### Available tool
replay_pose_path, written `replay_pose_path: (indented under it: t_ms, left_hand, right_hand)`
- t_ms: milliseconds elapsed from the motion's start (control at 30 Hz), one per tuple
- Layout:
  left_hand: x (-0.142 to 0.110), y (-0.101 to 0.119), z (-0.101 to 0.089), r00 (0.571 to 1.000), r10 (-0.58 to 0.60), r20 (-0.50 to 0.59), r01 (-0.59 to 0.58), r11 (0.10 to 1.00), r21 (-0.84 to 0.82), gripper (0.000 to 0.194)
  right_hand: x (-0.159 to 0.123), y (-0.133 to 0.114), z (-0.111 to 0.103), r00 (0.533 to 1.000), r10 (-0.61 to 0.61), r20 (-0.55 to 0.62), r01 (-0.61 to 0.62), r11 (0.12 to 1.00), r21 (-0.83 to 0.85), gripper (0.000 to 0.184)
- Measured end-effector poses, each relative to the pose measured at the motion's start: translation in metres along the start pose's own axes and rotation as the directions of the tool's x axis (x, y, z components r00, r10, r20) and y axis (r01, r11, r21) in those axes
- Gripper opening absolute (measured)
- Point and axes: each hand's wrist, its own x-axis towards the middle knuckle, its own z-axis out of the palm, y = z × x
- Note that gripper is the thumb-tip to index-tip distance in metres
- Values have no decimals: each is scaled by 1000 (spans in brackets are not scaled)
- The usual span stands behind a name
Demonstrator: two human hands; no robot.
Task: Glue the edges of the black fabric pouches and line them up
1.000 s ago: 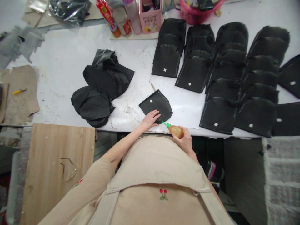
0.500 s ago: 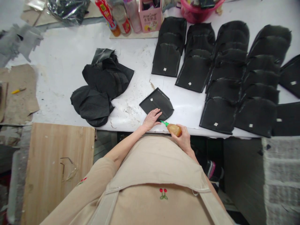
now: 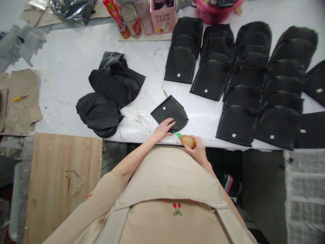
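A black fabric piece (image 3: 175, 110) with a small white square tag lies on the white tabletop near its front edge. A pale line runs along its curved right side. My left hand (image 3: 164, 129) rests flat on its lower edge, fingers stretched out. In my right hand (image 3: 199, 150) is a squeeze glue bottle (image 3: 187, 141), amber with a green nozzle, tilted to the left. The nozzle tip is at the piece's lower edge, close beside my left fingers; whether it touches cannot be made out.
Overlapping rows of similar black pieces (image 3: 237, 123) lie to the right. A loose black fabric heap (image 3: 111, 91) lies to the left. Bottles, a pink box (image 3: 163, 18) and a pink basket (image 3: 215, 13) stand at the back. Eyeglasses (image 3: 74, 183) lie on a wooden board (image 3: 50, 203) at lower left.
The glue bottle and my right hand have shifted slightly left, the nozzle tip moving along the piece's lower edge. My left hand and the piece look unmoved.
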Motion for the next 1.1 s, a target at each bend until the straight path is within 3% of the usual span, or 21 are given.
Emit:
replay_pose_path:
  t_ms: [267,567,700,800,867,967,1033,1100]
  left_hand:
    - [1,-2,-2,1000,-16,1,16,998,-57,82]
    - [2,3,-6,999,-36,12,37,998,-49,82]
    - [3,6,-8,999,-39,23,40,999,-34,83]
    - [3,8,-11,998,-45,37,45,999,-11,82]
    - [4,10,-14,998,-50,47,50,999,6,81]
    - [5,13,-17,996,-71,57,69,997,44,79]
    - [6,17,-17,994,-102,50,98,992,85,77]
    - [10,23,-17,989,-143,30,137,982,131,74]
  right_hand:
    - [-1,-2,-5,1000,-15,13,16,999,-32,44]
    - [-7,2,-10,994,-43,-102,30,992,-119,44]
    - [-10,2,-8,992,16,-123,-27,996,-89,43]
    - [-9,0,-4,984,134,-121,-129,991,48,46]
    - [-7,-1,-3,953,292,-76,-269,936,225,50]
    - [-4,-3,-7,862,502,66,-454,709,539,55]
    - [-1,-4,-13,832,542,116,-459,556,693,50]
    - [3,-6,-20,825,556,101,-408,461,788,43]
